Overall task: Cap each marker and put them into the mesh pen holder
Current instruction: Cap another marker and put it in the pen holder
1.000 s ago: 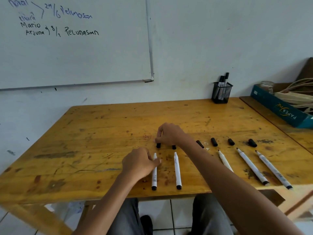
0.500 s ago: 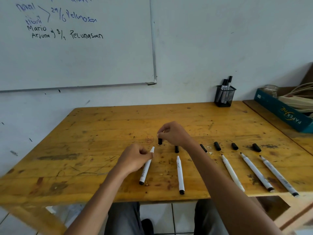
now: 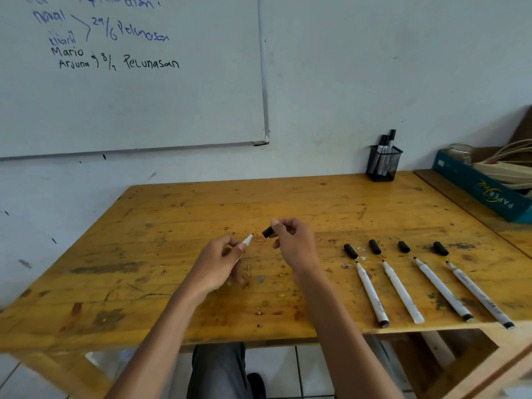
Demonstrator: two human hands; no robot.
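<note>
The left grip (image 3: 218, 263) is curled round a white marker (image 3: 247, 241). Its dark tip sticks out past the fingers and points up toward the right grip. Most of the barrel is hidden inside the left grip. The right grip (image 3: 293, 246) pinches a black cap (image 3: 267, 232) between thumb and fingertips. The cap is tilted, with its lower end turned toward the marker's tip. Cap and tip are close but apart, both raised above the counter (image 3: 172, 214).

To the right of the right grip, four loose markers (image 3: 401, 290) lie side by side on the counter. They are uncapped, with tips pointing away from the person and butt ends near the front edge. Four loose caps (image 3: 374, 246) lie in a row, one just beyond each tip.

Well beyond the right grip and off to its right, the mesh pen holder (image 3: 384, 165) stands upright at the counter's back edge by the wall. A few stored markers (image 3: 385, 142) stand in it.

A whiteboard (image 3: 129, 110) with handwriting hangs on the wall beyond the left grip. A blue box (image 3: 478, 188) sits on the next surface, far right of both grips.
</note>
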